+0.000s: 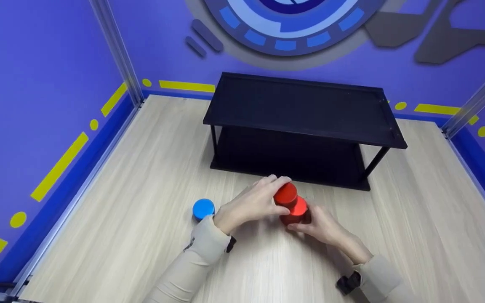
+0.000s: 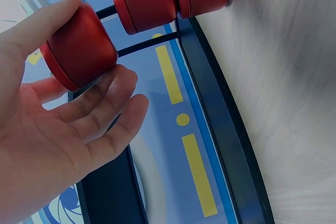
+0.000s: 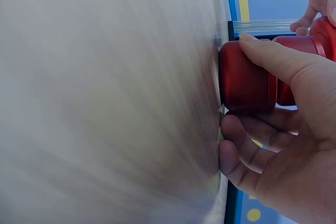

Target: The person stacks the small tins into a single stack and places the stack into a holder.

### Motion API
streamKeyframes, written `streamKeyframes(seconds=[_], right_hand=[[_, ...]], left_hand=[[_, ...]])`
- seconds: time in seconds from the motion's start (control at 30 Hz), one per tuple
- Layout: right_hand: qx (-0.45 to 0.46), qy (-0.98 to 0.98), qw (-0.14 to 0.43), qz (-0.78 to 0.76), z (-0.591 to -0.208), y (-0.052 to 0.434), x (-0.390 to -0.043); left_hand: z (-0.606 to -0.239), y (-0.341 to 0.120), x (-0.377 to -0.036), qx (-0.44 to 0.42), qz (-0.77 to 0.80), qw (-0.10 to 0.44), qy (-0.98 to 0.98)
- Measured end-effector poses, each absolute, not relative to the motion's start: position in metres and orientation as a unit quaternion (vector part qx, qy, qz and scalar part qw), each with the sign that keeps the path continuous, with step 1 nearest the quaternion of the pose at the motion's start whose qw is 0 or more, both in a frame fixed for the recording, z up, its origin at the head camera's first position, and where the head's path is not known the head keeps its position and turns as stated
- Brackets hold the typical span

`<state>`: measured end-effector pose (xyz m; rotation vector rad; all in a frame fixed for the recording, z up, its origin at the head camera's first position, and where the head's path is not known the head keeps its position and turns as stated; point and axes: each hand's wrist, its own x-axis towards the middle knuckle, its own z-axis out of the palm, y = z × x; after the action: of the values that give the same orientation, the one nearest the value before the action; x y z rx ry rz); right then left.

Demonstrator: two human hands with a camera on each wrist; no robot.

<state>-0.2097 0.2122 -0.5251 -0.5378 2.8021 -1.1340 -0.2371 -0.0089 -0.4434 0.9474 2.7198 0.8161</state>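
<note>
We pinch the top red can (image 1: 285, 193) in our left hand (image 1: 251, 205), lifted just above the red stack (image 1: 297, 209), which our right hand (image 1: 320, 225) grips steady on the table (image 1: 415, 219), near the black shelf (image 1: 301, 109).

Head high; wrists close, sharing cans (image 1: 291, 204).

You are working in what looks like a purpose-built test or demo booth, not a home or shop. Purple walls (image 1: 36, 84) with yellow dashes and dots close in the pale wood-grain bench (image 1: 141, 168) on three sides, joined by aluminium corner posts (image 1: 116, 46). A printed blue ring graphic (image 1: 284, 29) fills the back wall, probably decoration. A bare black two-tier shelf (image 1: 301, 109) stands at the back.
</note>
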Motion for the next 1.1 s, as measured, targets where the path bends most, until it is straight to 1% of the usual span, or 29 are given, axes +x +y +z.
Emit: streamKeyframes(seconds=[0.3,0.53,0.77,0.97,1.1], right_hand=[[-0.185,0.909,0.032,-0.373,-0.525,0.212,-0.21],[-0.188,0.905,0.04,-0.38,-0.525,0.213,-0.211],[-0.197,0.898,0.04,-0.391,-0.526,0.212,-0.211],[-0.193,0.903,0.029,-0.382,-0.527,0.212,-0.21],[-0.19,0.905,0.034,-0.379,-0.527,0.212,-0.21]], left_hand=[[-0.444,-0.006,-0.238,0.32,0.272,0.079,0.904],[-0.445,-0.001,-0.236,0.317,0.275,0.09,0.903],[-0.447,0.006,-0.235,0.331,0.268,0.082,0.901],[-0.448,0.009,-0.234,0.334,0.26,0.088,0.902],[-0.449,0.01,-0.234,0.336,0.263,0.089,0.9]])
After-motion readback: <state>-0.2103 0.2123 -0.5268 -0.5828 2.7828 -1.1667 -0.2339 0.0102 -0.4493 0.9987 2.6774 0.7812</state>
